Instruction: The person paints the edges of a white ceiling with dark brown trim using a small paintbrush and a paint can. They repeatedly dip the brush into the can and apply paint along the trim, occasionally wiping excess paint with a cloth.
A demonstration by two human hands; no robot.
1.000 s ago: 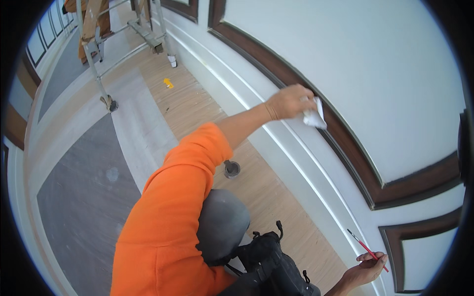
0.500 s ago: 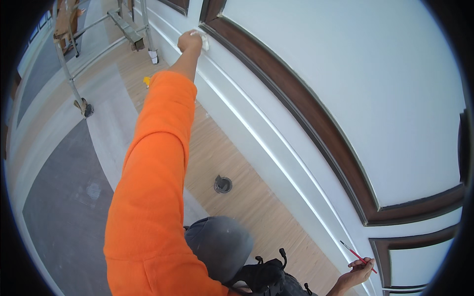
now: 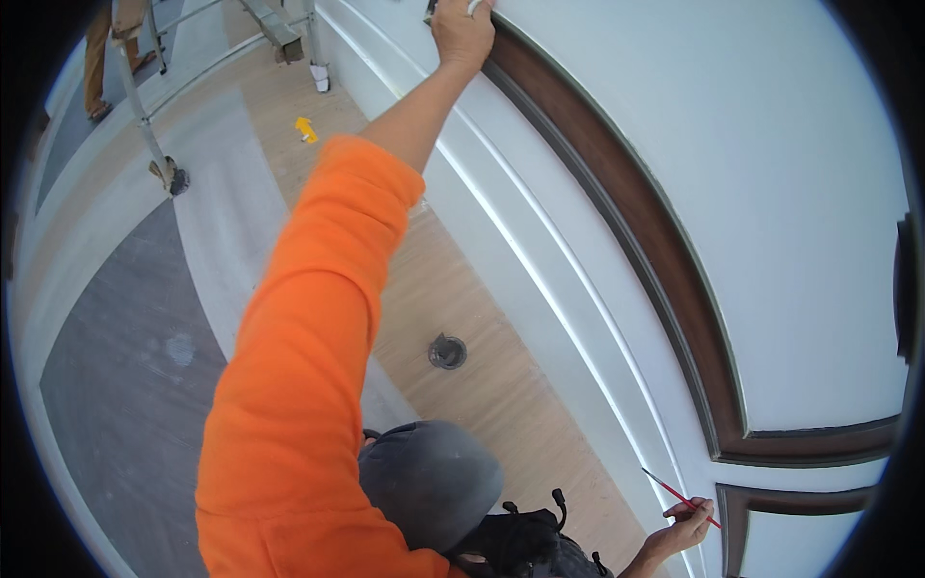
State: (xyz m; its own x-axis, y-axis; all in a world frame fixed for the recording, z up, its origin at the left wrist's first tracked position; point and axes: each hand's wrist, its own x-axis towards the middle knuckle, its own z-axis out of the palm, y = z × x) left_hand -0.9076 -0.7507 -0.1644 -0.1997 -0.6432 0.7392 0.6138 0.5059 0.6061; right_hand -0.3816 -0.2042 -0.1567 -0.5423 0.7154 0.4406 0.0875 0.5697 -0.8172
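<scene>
At the upper edge, my left hand (image 3: pixel 463 37) is closed over the corner of a dark brown frame moulding (image 3: pixel 617 212) on the white wall (image 3: pixel 771 193). A scrap of white cloth (image 3: pixel 473 7) shows between its fingers; the rest of it is hidden. Low on the right, my right hand (image 3: pixel 688 527) pinches a thin paintbrush (image 3: pixel 672 491) by its red handle. The brush's dark tip points up and left, beside the white wall trim (image 3: pixel 578 328). I cannot tell whether the tip touches the trim.
A round dark grey pot (image 3: pixel 447 353) stands on the wood-look floor (image 3: pixel 482 405) below the wall. Further off are a yellow arrow-shaped piece (image 3: pixel 305 129) and a wheeled metal scaffold (image 3: pixel 145 125), with another person's legs (image 3: pixel 97 63) behind it. A black bag (image 3: pixel 525 544) is close to me.
My left hand with the cloth has moved up and right, from beside the white trim onto the brown moulding. My right hand keeps the brush, shifted slightly left in view.
</scene>
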